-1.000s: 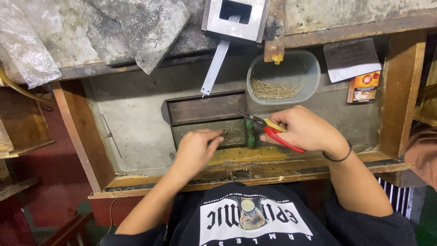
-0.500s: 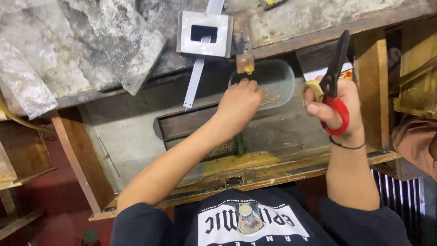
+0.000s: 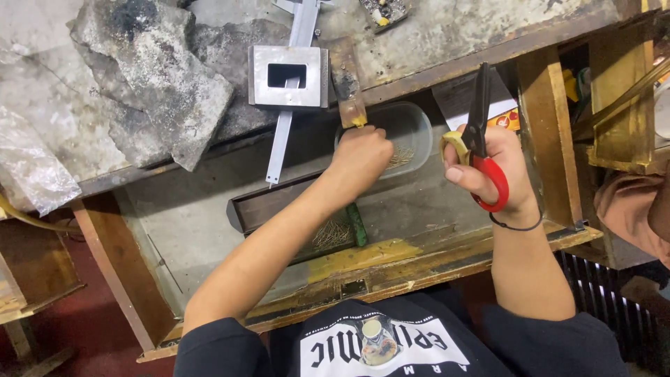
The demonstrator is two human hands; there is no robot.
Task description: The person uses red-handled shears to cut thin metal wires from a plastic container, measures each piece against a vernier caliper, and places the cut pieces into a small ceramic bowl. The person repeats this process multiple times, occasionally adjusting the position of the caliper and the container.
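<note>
In the head view, the left hand (image 3: 363, 155) sits at centre frame, fingers curled into the clear plastic container (image 3: 412, 126) of thin gold pins; what its grip holds cannot be told. The right hand (image 3: 492, 171), right of centre, grips closed red-handled scissors (image 3: 481, 132) pointing up. A dark metal tray (image 3: 279, 202) lies in the wooden drawer (image 3: 181, 230) below.

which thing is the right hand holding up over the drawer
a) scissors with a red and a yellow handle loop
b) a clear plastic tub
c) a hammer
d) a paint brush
a: the right hand grips scissors with one red and one yellow loop, blades shut and pointing away from the person, while the left hand reaches into the clear tub of thin golden wire pieces.
</note>
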